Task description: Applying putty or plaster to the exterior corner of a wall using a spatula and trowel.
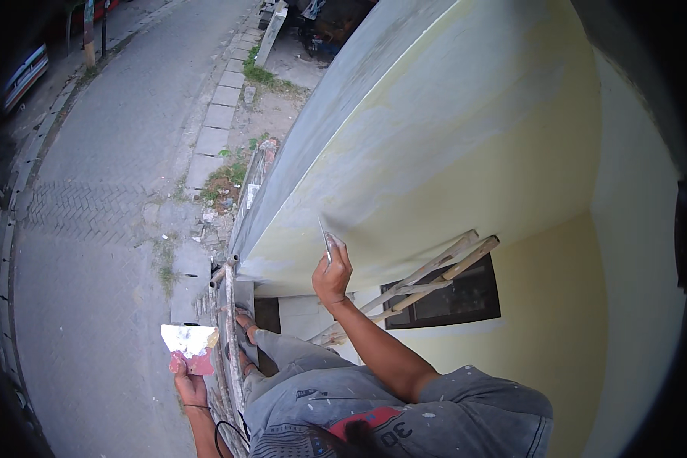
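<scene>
My right hand (pixel 333 275) is closed around a thin putty knife (pixel 324 230), seen nearly edge-on. Its tip is at the pale yellow surface (pixel 466 168), which has whitish-grey smeared patches; I cannot tell whether it touches. Lower down at the left, my left hand (pixel 191 388) grips a wide red scraper (pixel 198 363). White putty (pixel 187 337) covers the scraper's far part. The left hand is held out past the scaffold rail, apart from the yellow surface.
Beside my feet runs a scaffold rail (pixel 232 336), with a paved street (pixel 99 282) far below at the left. A wooden ladder (pixel 427 278) leans near a dark window (pixel 466 298). A grey curved edge (pixel 313 145) borders the yellow surface. A parked vehicle (pixel 25 76) stands across the street.
</scene>
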`<state>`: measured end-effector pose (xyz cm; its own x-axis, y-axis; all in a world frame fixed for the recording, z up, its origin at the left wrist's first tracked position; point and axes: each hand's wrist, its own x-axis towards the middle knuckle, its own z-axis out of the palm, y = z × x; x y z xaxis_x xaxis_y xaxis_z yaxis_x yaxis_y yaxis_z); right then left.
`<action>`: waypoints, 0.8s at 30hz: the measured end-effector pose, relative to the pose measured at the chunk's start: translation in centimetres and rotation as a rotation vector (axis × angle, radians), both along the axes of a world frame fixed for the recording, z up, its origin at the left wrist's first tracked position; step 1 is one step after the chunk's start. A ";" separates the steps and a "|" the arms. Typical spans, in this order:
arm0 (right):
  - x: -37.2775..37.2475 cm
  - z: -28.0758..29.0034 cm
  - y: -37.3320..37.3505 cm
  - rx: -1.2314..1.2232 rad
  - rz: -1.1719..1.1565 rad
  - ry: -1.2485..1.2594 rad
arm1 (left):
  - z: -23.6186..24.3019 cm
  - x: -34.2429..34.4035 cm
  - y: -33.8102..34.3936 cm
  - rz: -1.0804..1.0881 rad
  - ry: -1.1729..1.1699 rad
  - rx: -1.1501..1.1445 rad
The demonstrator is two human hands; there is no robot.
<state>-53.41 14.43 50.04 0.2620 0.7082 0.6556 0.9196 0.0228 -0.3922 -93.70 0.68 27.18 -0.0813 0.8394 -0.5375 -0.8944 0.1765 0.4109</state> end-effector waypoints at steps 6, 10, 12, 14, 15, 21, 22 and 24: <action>-2.2 11.4 -4.2 -0.227 0.570 1.486 | 13.0 5.5 5.0 -0.137 -0.096 0.236; -3.7 16.9 -6.0 -0.223 0.842 1.581 | 22.5 9.8 6.8 -0.249 -0.284 0.299; -4.0 15.8 -7.4 -0.133 0.890 1.296 | 25.2 10.0 6.9 -0.362 -0.353 0.316; -4.8 16.3 -8.8 -0.146 0.900 0.816 | 27.2 10.7 5.9 -0.384 -0.386 0.299; -5.1 16.7 -9.1 -0.133 0.870 0.333 | 27.8 11.1 5.4 -0.448 -0.409 0.257; -5.8 17.4 -10.2 -0.271 1.106 -0.064 | 26.8 12.2 3.0 -0.469 -0.454 0.277; -5.8 17.4 -10.3 -0.243 1.100 -0.167 | 26.8 11.9 2.6 -0.459 -0.410 0.348; -5.9 17.4 -10.6 -0.211 1.038 -0.299 | 27.0 11.3 2.3 -0.451 -0.373 0.461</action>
<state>-59.27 3.80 67.41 -0.6746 0.5975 0.4334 0.5503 0.7984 -0.2441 -82.40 2.97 54.18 0.4436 0.8950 -0.0478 -0.8703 0.4429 0.2156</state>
